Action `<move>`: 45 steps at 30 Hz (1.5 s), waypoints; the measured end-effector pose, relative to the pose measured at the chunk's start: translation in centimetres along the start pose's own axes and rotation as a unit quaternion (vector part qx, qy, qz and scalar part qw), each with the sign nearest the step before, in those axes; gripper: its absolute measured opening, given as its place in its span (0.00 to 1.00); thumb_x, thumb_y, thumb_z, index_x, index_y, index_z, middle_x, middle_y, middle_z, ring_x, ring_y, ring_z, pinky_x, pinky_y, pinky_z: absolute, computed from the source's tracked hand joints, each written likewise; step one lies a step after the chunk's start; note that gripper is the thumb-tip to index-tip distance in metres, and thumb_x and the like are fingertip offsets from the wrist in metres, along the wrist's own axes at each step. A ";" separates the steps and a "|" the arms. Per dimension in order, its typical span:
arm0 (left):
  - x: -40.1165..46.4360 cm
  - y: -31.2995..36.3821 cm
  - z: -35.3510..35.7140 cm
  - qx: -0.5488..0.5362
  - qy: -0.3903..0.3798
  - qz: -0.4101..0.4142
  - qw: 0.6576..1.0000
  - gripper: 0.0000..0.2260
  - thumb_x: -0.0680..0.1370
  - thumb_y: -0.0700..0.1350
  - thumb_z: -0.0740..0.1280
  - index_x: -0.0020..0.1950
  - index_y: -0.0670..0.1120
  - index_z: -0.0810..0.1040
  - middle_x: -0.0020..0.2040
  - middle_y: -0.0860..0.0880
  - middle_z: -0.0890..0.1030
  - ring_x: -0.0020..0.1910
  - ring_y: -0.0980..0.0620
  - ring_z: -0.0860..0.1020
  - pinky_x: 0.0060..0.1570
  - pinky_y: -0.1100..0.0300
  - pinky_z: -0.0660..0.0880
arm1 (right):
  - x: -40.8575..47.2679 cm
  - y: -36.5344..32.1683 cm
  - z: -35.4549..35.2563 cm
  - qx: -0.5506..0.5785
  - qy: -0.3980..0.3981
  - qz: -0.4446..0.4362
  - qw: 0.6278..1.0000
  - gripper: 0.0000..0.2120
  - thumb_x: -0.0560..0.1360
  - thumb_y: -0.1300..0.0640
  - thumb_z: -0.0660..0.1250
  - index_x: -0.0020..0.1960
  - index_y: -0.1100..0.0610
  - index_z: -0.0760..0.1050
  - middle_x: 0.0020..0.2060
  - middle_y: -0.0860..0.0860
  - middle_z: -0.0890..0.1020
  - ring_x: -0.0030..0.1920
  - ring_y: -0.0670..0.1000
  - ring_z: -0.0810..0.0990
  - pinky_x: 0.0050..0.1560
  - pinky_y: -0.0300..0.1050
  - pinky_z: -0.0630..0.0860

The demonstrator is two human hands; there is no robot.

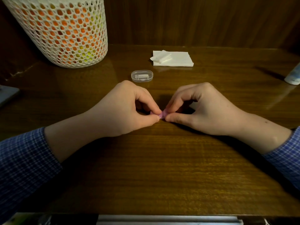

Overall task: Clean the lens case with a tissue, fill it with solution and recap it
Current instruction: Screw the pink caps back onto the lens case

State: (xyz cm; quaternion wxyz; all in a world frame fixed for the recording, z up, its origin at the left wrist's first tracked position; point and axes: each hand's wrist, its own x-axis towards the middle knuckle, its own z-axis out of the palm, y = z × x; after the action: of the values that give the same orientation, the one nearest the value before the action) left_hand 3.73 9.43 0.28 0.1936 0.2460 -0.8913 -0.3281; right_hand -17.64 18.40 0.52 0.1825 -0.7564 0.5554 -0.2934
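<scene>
A small pink lens case point(160, 114) rests low over the wooden table point(162, 168), mostly hidden by fingers. My left hand point(129, 111) pinches its left end between thumb and forefinger. My right hand point(199, 108) pinches its right end the same way. A folded white tissue point(177, 60) with a rolled piece on top lies at the back of the table. The solution bottle point(293, 77) lies at the far right edge, only partly in view.
A clear oval plastic box point(142, 76) with a small white item inside sits just beyond my left hand. A tall white mesh basket point(65, 30) with orange and yellow contents stands at the back left. A grey object point(7, 95) pokes in at the left edge.
</scene>
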 end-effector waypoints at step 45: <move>0.1 0.1 -0.6 0.028 -0.012 -0.009 0.999 0.06 0.73 0.47 0.78 0.48 0.58 0.88 0.47 0.62 0.86 0.50 0.66 0.82 0.51 0.66 0.80 | -0.2 -0.7 0.4 -0.024 0.011 0.009 1.000 0.02 0.71 0.53 0.78 0.43 0.50 0.86 0.45 0.42 0.87 0.49 0.37 0.84 0.56 0.39 0.81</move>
State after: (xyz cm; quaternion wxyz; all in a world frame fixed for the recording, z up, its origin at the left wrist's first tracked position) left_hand 3.88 9.15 0.79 0.1725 0.2555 -0.9002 -0.3077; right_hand -16.91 18.81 0.57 0.1610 -0.7523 0.5707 -0.2870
